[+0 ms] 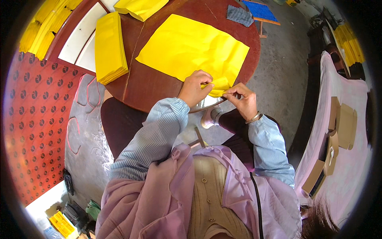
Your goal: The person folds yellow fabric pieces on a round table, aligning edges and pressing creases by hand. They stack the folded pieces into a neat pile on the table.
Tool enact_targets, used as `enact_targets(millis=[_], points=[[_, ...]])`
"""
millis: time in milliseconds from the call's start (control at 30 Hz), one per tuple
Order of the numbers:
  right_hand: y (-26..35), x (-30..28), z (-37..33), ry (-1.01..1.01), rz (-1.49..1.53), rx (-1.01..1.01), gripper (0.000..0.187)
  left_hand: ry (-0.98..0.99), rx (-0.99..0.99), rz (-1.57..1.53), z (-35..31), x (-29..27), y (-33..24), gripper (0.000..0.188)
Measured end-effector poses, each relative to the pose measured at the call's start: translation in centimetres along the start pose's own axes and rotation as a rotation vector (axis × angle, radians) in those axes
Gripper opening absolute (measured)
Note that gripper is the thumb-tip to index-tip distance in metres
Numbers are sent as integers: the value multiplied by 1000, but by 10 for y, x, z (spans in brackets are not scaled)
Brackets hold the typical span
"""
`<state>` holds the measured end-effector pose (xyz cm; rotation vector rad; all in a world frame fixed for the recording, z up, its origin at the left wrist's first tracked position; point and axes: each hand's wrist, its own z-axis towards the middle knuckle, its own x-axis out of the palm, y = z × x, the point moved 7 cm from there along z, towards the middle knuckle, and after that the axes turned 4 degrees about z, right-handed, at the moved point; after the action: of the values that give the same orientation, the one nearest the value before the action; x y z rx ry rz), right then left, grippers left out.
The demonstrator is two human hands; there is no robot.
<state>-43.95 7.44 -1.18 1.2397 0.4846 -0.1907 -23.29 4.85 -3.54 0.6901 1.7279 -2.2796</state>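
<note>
While fingers of the left hand (192, 88) and right hand (244, 101) pinch the sheet (191, 47) at its turned-over near corner on the bench (145, 89), most of it lies flat, so the fold looks barely begun; the stack (109, 47) at left seems done

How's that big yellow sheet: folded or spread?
Mostly spread: the yellow sheet lies wide across the table, with its near corner bunched at the fingers.
</note>
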Motion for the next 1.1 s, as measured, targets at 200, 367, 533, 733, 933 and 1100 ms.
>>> enact_targets(millis=[200,367,533,733,933,1100], points=[[-7,0,2,-14,33,52,17,47,91,36,-2,-4,-9,18],[-5,1,3,-24,26,53,22,49,79,73,-4,-1,-12,19],[-1,1,1,-1,13,84,26,-33,-21,43,-2,2,-3,16],[4,0,1,13,-40,-27,18,-12,-8,-8,0,1,2,15],[-6,-1,1,-4,18,57,16,18,24,8,-1,-1,0,13],[-7,0,2,-12,20,58,18,81,92,47,-2,-4,-10,13]])
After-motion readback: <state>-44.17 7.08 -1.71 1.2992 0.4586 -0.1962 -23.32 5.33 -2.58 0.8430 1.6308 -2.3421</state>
